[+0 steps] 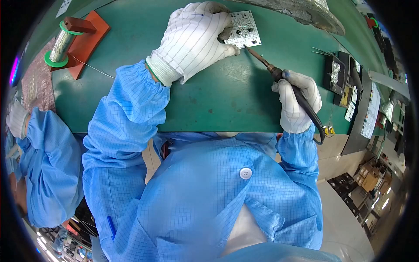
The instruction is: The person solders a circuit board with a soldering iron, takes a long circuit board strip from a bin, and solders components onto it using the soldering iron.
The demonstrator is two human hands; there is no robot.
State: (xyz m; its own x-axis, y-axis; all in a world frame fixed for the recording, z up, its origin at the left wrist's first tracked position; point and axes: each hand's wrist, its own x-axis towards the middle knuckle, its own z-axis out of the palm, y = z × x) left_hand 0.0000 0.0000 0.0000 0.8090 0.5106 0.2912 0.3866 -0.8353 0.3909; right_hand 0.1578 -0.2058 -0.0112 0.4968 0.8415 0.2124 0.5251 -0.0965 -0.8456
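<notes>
Left fingers (225, 34) over edge of board (245, 29)

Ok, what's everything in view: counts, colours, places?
Table: one, green, in front
Circuit board: one, white, table's far side
Soldering iron: one, black-handled, tip by board
Solder spool: one, silver and green, table's left
Stand: one, orange-red, holding spool
Box: one, black, table's right
Hood-like fixture: one, grey, top right
Co-worker's sleeve: one, blue, far left
Background clutter: too small to count
Coat: one, blue, worn
Left hand: one, white-gloved, at board's left edge
Right hand: one, white-gloved, gripping iron
</notes>
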